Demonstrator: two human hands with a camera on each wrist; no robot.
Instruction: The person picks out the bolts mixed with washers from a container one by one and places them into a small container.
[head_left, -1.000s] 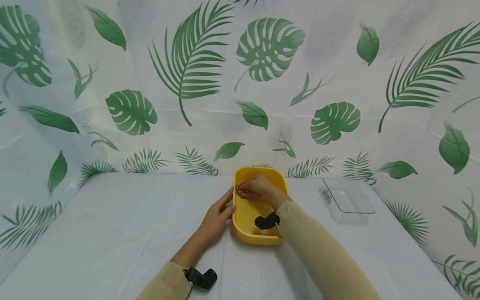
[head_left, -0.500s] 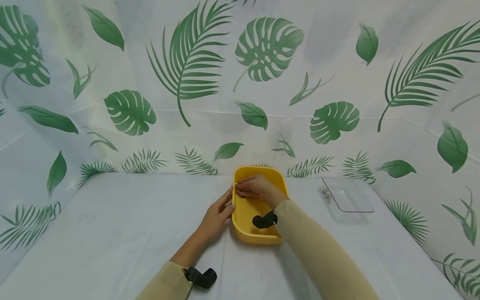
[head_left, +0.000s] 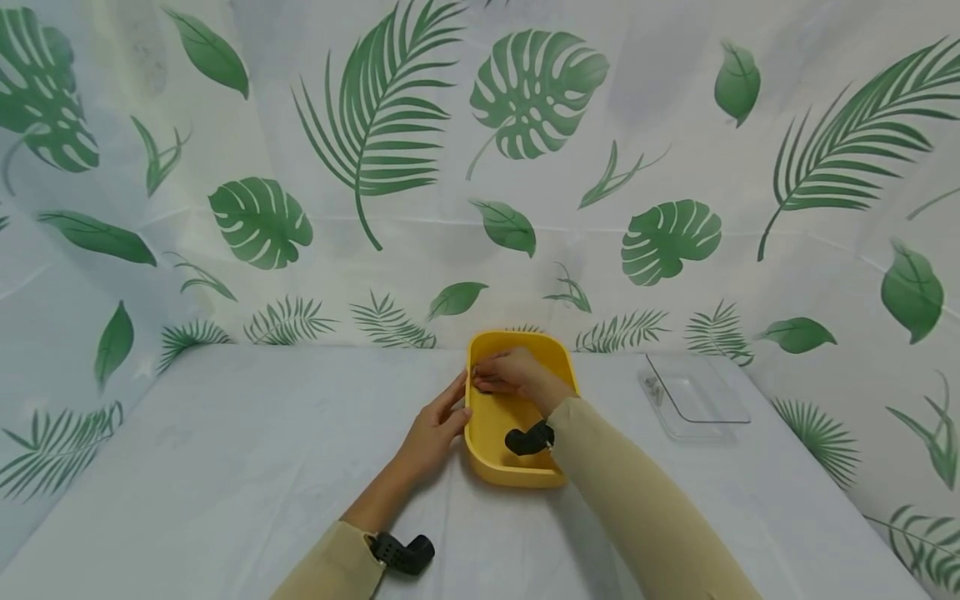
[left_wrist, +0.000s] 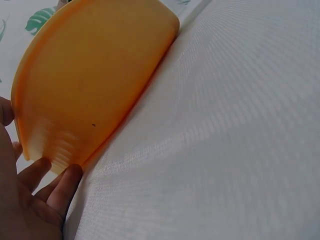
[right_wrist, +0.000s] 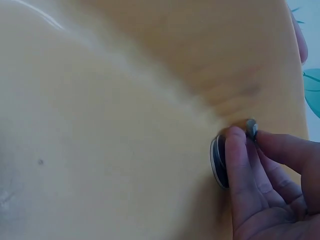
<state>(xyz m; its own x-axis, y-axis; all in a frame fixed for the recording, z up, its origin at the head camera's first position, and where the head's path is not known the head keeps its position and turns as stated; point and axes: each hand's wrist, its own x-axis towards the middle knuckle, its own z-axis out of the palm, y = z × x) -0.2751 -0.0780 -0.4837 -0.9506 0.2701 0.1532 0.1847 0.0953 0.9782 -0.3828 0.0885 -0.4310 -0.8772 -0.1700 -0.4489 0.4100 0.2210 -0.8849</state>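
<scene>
A yellow tub (head_left: pixel 517 477) stands on the white cloth in the head view. My left hand (head_left: pixel 433 433) lies along its left outer wall; in the left wrist view its fingers (left_wrist: pixel 64 190) rest against the tub's side. Inside the tub, my right hand (head_left: pixel 517 372) is near the left wall. The right wrist view shows its thumb and fingers pinching a small silvery metal piece (right_wrist: pixel 251 128). Beside those fingers is a round dark disc (right_wrist: pixel 218 161) with a shiny rim, partly hidden by them. Whether disc and metal piece are joined is hidden.
To the right of the tub sits a clear plastic box (head_left: pixel 678 429) with a clear lid (head_left: pixel 705 400) lying askew over it. Small greyish items (head_left: pixel 655 390) show at its left side. A leaf-printed cloth wall (head_left: pixel 480 275) rises behind the table.
The small metal piece showed more plainly at the tub's left wall before; now my right fingers cover most of it in the head view. My left hand keeps its place.
</scene>
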